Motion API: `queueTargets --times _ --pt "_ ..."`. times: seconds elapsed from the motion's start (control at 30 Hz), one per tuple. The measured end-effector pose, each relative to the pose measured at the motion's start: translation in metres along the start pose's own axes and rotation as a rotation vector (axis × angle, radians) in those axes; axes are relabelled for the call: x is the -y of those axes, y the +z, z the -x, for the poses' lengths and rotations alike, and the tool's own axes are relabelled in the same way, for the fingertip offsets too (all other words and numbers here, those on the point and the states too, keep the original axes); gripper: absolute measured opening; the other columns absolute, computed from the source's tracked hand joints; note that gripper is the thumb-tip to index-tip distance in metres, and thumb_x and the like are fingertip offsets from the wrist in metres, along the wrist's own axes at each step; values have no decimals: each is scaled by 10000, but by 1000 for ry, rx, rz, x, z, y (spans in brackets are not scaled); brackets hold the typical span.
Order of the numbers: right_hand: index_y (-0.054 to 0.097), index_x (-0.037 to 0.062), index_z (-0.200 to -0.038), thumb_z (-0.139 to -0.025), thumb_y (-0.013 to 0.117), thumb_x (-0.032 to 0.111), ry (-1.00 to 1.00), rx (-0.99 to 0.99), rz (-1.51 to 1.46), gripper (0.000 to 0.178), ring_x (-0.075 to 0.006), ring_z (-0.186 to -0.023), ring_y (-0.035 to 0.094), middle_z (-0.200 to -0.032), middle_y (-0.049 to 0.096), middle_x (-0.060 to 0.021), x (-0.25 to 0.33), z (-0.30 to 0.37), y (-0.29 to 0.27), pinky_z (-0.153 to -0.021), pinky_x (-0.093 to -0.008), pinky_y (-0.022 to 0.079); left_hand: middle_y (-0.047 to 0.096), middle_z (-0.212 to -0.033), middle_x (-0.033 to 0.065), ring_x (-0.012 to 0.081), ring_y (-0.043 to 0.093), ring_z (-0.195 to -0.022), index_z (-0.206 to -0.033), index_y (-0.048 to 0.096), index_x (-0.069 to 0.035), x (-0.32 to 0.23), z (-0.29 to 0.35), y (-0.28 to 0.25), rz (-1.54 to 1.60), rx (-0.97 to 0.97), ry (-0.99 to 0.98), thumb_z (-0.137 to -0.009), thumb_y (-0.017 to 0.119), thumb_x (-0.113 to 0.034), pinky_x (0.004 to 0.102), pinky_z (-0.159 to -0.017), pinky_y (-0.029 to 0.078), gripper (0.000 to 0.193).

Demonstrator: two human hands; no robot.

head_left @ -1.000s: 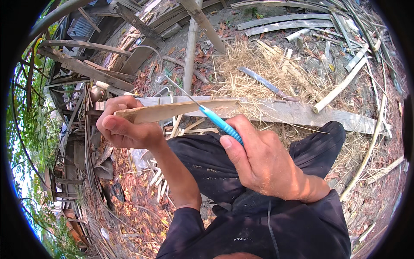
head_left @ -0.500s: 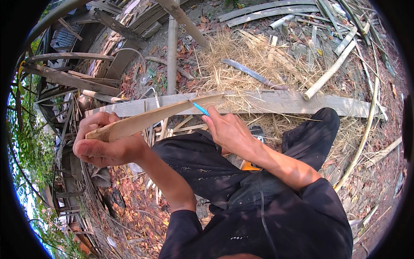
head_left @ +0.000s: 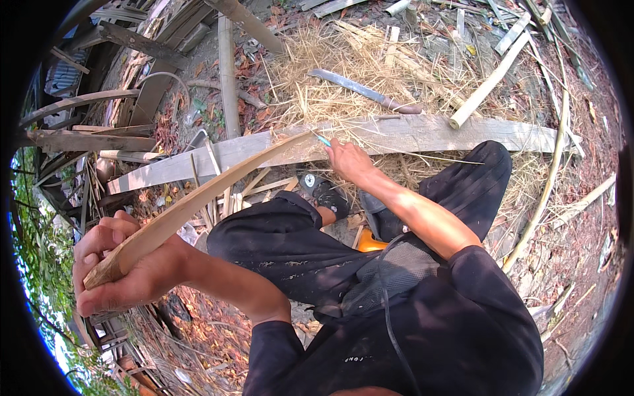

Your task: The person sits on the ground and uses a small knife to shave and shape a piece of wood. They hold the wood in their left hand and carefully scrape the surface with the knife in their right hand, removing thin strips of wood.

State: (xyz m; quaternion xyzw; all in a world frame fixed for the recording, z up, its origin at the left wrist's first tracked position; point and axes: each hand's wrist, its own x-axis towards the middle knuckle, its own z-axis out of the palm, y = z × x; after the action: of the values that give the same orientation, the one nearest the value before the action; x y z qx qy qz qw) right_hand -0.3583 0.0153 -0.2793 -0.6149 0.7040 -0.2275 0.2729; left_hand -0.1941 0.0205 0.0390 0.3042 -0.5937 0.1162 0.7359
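My left hand [head_left: 148, 274] is wrapped round the near end of a long, pale wooden strip [head_left: 211, 191], lifted at the left. The strip runs forward and right, narrowing to its far end above the grey plank [head_left: 462, 132]. My right hand [head_left: 351, 162] is closed on a slim blue tool [head_left: 323, 139] with a thin tip, beside that far end. Whether it is a pen or a small knife is too small to tell. Just beyond the plank a machete [head_left: 350, 84] with a brown handle lies on straw-like shavings.
A pale pole [head_left: 492, 82] rests with one end by the plank at the right. Stacked boards and posts [head_left: 86, 140] crowd the left. My bent legs [head_left: 264, 241] are under my arms, with an orange object [head_left: 371, 242] between them. Loose strips [head_left: 264, 188] lie below the plank.
My left hand has moved down and left with the wooden strip, so more of its length shows. My right hand with the blue tool has shifted slightly up, to the strip's far end.
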Motion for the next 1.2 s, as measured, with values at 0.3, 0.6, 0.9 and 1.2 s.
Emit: queueTargets --times 0.3,0.6,0.9,1.2 --pt "475 18 -981 -975 364 306 -52 -49 -375 309 -429 -535 555 -559 540 -223 47 19 -50 -495 -487 423 456 -552 54 113 410 -394 -720 386 -72 20 -4 -12 -68 -119 -26 -963 277 -506 206 -332 383 509" --pt "484 3 -971 -972 372 304 -29 29 -172 321 -431 -562 559 -565 535 -222 26 34 -34 -498 -485 420 475 -557 47 101 434 -429 -751 414 -56 10 -7 -7 -8 -127 -57 -969 324 -469 183 -345 377 476" --pt "476 21 -920 -965 400 264 -279 -55 -384 259 -448 -566 540 -546 514 -229 120 95 -122 -532 -503 407 472 -572 59 116 427 -458 -758 407 -66 0 -1 -1 73 -119 -14 -975 356 -429 198 -378 347 426" --pt "480 5 -912 -961 418 260 -212 -93 -430 268 -443 -531 542 -540 529 -234 91 98 -109 -496 -514 394 469 -552 71 104 382 -434 -771 391 -52 -2 3 -7 82 -114 -34 -984 345 -398 200 -375 309 408"
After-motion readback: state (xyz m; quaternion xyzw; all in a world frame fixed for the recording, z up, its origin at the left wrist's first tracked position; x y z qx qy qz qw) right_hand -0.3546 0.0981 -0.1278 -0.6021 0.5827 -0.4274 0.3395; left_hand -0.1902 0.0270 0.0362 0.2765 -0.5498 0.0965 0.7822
